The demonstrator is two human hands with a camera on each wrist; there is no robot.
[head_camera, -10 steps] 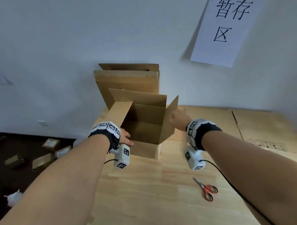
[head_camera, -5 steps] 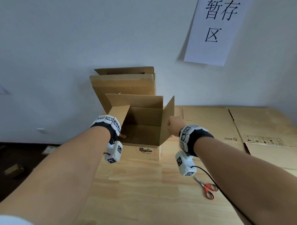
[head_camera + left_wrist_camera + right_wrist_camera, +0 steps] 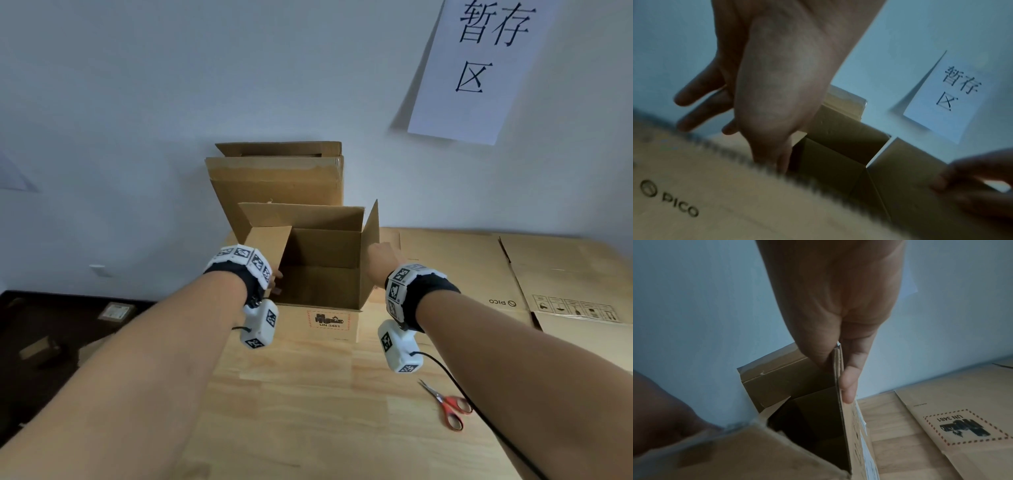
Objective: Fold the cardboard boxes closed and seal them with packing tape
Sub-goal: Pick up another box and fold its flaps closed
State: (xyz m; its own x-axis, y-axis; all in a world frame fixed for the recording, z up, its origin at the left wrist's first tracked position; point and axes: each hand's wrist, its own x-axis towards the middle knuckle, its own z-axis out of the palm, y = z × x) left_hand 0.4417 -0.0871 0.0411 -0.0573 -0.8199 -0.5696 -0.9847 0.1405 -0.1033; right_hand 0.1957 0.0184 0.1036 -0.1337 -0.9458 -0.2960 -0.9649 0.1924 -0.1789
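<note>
An open brown cardboard box (image 3: 330,323) stands on the wooden table (image 3: 308,411), all its top flaps raised. My left hand (image 3: 275,279) holds the left flap (image 3: 270,243). In the left wrist view the left hand (image 3: 777,91) has its thumb down at the flap's edge and its fingers stretched out beyond it. My right hand (image 3: 382,257) grips the upright right flap (image 3: 371,236). The right wrist view shows the right hand (image 3: 838,305) pinching that flap's edge (image 3: 838,369) between thumb and fingers. No packing tape is in view.
A taller open box (image 3: 277,181) stands behind, against the wall. Flattened boxes (image 3: 479,267) cover the table's right side. Red-handled scissors (image 3: 448,407) lie near my right forearm. The table's left edge drops to a dark floor (image 3: 51,325) with small boxes.
My left hand has moved from the box's front left corner up onto the left flap. My right hand stays on the right flap. The box's front label has come into view.
</note>
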